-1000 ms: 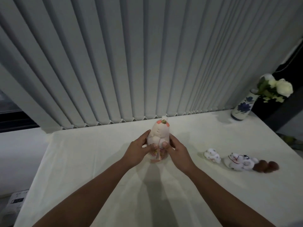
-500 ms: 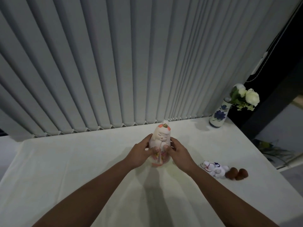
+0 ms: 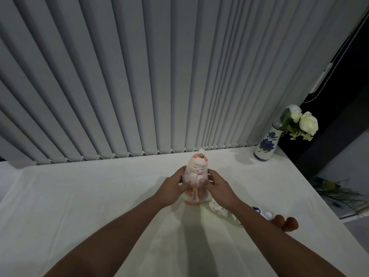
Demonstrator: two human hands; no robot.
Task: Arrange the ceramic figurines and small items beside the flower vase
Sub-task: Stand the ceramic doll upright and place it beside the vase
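A tall pink-and-white ceramic doll figurine (image 3: pixel 196 172) stands upright near the middle of the white table (image 3: pixel 79 206). My left hand (image 3: pixel 172 189) grips its left side and my right hand (image 3: pixel 218 187) its right side, thumbs on its front. A small white figurine (image 3: pixel 217 210) lies just right of the doll, partly behind my right forearm. Further right, a white-and-blue figurine (image 3: pixel 263 213) is mostly hidden by that arm, with two brown round pieces (image 3: pixel 286 222) beside it. The blue-flowered vase (image 3: pixel 266 145) with white roses stands at the table's far right corner.
Grey vertical blinds (image 3: pixel 139 76) hang along the table's far edge. The table's right edge runs close to the vase and the brown pieces. Dark furniture and loose stems lie beyond that edge.
The doll figurine, held in both hands, now sits further right, close to the small white figurine. The view has shifted, and my right forearm now covers part of the small figurines.
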